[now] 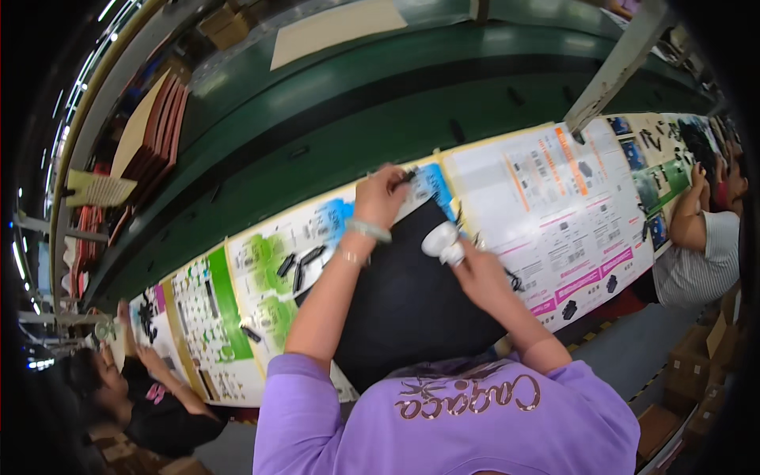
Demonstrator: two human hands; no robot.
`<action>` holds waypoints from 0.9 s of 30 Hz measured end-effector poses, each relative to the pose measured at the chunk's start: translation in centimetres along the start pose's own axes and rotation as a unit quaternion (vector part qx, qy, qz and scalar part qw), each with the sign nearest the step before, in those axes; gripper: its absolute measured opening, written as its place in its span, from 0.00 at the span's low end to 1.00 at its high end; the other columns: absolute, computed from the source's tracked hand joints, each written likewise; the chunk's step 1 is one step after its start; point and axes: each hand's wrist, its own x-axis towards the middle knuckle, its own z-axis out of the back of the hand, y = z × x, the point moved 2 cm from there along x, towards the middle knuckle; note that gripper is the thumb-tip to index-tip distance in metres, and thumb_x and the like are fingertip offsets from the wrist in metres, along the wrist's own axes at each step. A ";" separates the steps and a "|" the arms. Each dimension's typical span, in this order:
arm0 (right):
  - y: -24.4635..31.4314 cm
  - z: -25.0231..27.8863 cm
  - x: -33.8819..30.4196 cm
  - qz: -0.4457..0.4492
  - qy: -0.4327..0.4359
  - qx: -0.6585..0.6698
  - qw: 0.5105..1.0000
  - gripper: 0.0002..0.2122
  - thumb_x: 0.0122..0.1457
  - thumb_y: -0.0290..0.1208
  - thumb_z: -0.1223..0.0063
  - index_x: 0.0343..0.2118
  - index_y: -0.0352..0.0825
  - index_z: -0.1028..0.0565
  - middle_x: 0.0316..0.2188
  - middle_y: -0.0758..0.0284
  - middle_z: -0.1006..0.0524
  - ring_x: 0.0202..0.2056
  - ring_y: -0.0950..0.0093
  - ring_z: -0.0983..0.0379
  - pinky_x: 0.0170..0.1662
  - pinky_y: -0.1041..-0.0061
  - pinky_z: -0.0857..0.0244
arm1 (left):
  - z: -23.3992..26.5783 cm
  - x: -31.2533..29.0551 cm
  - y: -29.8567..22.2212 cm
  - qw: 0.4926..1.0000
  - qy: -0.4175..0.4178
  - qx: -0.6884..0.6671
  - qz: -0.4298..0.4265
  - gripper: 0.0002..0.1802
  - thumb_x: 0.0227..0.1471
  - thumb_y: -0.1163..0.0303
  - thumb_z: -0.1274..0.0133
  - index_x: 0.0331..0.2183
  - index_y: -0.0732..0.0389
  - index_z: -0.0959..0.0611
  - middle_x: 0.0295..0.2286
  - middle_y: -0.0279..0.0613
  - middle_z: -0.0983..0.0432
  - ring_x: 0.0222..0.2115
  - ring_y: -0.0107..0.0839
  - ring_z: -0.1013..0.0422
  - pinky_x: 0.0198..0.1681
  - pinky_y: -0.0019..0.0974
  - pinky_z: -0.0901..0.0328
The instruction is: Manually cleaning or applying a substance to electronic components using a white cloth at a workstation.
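My left hand point(380, 199) is closed, its fingertips pinching a small black part point(408, 176) at the table's far edge, beside the conveyor. In my right hand point(484, 277) is a white object with a rounded head point(442, 241), gripped between thumb and fingers; its exact kind does not show. Both forearms reach over a black cloth point(396, 305) that spreads from the table toward my body. Left of the cloth, several small black oblong parts point(298, 273) lie on the printed sheets. Another black part point(251, 333) rests farther left.
A green conveyor belt point(269, 170) with scattered dark parts runs along the table's far side. Printed sheets point(546, 190) cover the tabletop. A metal post point(617, 71) rises at the right. Co-workers sit left point(162, 400) and right point(701, 245); cardboard boxes point(689, 356) stand at the lower right.
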 end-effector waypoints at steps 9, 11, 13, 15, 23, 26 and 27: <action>1.3 -0.8 -0.2 0.034 0.028 0.006 0.999 0.21 0.57 0.25 0.48 0.55 0.33 0.32 0.24 0.51 0.23 0.28 0.51 0.25 0.32 0.59 0.33 | 1.8 -13.6 -1.6 0.997 -0.038 0.064 0.023 0.18 0.43 0.77 0.36 0.41 0.61 0.17 0.31 0.41 0.24 0.33 0.37 0.28 0.34 0.34 0.33; 1.5 -0.8 0.0 0.048 0.033 -0.017 0.998 0.22 0.56 0.26 0.49 0.56 0.35 0.33 0.25 0.51 0.23 0.29 0.50 0.25 0.34 0.55 0.33 | 1.3 -13.5 -1.6 0.998 -0.027 0.050 0.026 0.23 0.41 0.79 0.36 0.44 0.60 0.19 0.31 0.41 0.24 0.32 0.37 0.28 0.34 0.35 0.33; 2.6 -0.6 0.3 0.052 0.043 -0.029 0.997 0.22 0.57 0.27 0.49 0.56 0.36 0.34 0.26 0.50 0.23 0.30 0.50 0.25 0.34 0.54 0.33 | 0.9 -13.4 -1.4 0.998 -0.029 0.043 0.023 0.27 0.40 0.80 0.35 0.46 0.59 0.20 0.30 0.41 0.23 0.31 0.37 0.28 0.33 0.36 0.32; 4.7 0.4 0.6 0.069 0.040 -0.003 0.997 0.22 0.57 0.27 0.49 0.56 0.36 0.34 0.27 0.51 0.23 0.31 0.50 0.25 0.34 0.54 0.33 | 0.7 -13.6 -1.0 0.998 -0.042 0.041 0.020 0.30 0.39 0.80 0.35 0.48 0.57 0.22 0.29 0.41 0.23 0.29 0.37 0.27 0.33 0.36 0.32; 4.1 -1.0 0.5 0.109 0.050 -0.106 0.987 0.23 0.56 0.26 0.50 0.57 0.37 0.35 0.29 0.53 0.22 0.31 0.53 0.24 0.34 0.54 0.31 | 0.6 -13.5 -1.3 0.997 -0.045 0.028 0.058 0.33 0.39 0.80 0.34 0.50 0.57 0.25 0.27 0.41 0.23 0.27 0.36 0.27 0.31 0.36 0.32; 5.4 -0.5 0.7 0.124 -0.016 -0.083 0.989 0.23 0.56 0.26 0.50 0.57 0.37 0.34 0.29 0.54 0.22 0.31 0.54 0.24 0.34 0.54 0.31 | 0.4 -13.8 -1.2 0.997 -0.046 0.030 0.061 0.35 0.38 0.80 0.34 0.51 0.57 0.25 0.27 0.41 0.23 0.27 0.35 0.27 0.31 0.36 0.31; 4.0 -1.8 1.0 0.082 0.050 -0.157 0.983 0.23 0.56 0.26 0.49 0.57 0.38 0.34 0.28 0.55 0.22 0.31 0.54 0.23 0.34 0.54 0.31 | 0.3 -13.9 -1.1 0.997 -0.052 0.036 0.053 0.36 0.38 0.80 0.34 0.51 0.56 0.26 0.27 0.41 0.23 0.28 0.35 0.27 0.32 0.36 0.31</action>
